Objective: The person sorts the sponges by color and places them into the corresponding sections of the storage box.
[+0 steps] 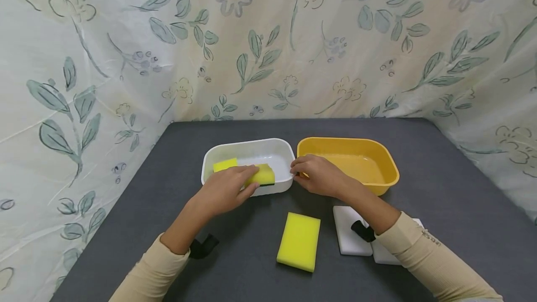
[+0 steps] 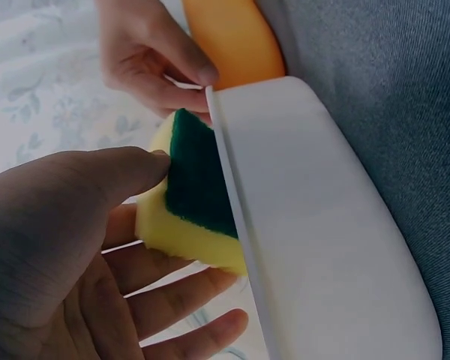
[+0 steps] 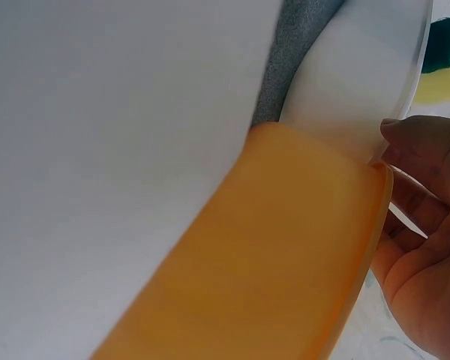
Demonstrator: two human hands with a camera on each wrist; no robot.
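My left hand [image 1: 226, 190] pinches a sponge [image 1: 265, 175] over the near side of a white plastic tub [image 1: 274, 188]. In the left wrist view the sponge [image 2: 199, 176] shows a yellow body and a dark green scouring face, with the thumb on the green and fingers on the yellow. A second yellow sponge [image 1: 224, 164] lies inside the tub at its left. The right hand [image 1: 320, 174] grips the tub's right rim between thumb and fingers, close to the yellow-orange tub [image 1: 348, 141]; the right wrist view has its thumb [image 3: 416, 135] on the white rim.
Another yellow sponge [image 1: 299, 242] lies on the dark grey table [image 1: 251, 269] in front of the tubs. Two white blocks [image 1: 350, 234] lie to its right, partly beneath the right forearm. A floral cloth [image 1: 268, 59] hangs behind the table.
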